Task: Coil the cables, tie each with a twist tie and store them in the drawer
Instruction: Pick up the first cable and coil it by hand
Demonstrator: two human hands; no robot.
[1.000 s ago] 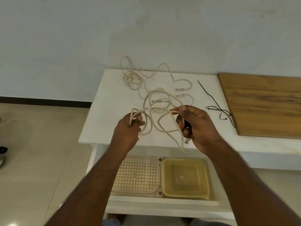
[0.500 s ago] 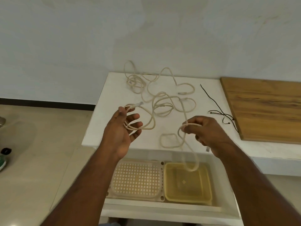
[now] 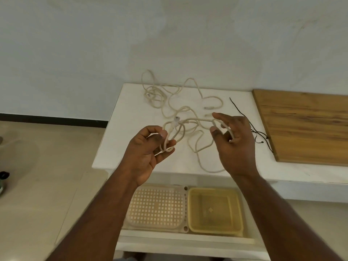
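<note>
A long cream cable [image 3: 195, 146] trails across the white table [image 3: 114, 132]. My left hand [image 3: 146, 149] pinches a small coil of it between thumb and fingers, with a plug sticking up just above. The same cable runs to the right and drapes over the spread fingers of my right hand [image 3: 235, 144], which is held above the table. More tangled cream cable [image 3: 156, 95] lies at the table's back by the wall. Thin black twist ties [image 3: 260, 132] lie to the right of my right hand. Below the table front, the drawer [image 3: 188, 239] stands pulled out.
Inside the drawer sit a perforated cream tray [image 3: 158, 208] and a yellow plastic tub [image 3: 214, 211] side by side. A wooden board [image 3: 305, 127] covers the table's right part. A tiled floor lies to the left.
My right hand has risen from the table's front edge and spread its fingers, bringing the cable toward my left hand. My left hand's thumb and fingers have closed on the coil.
</note>
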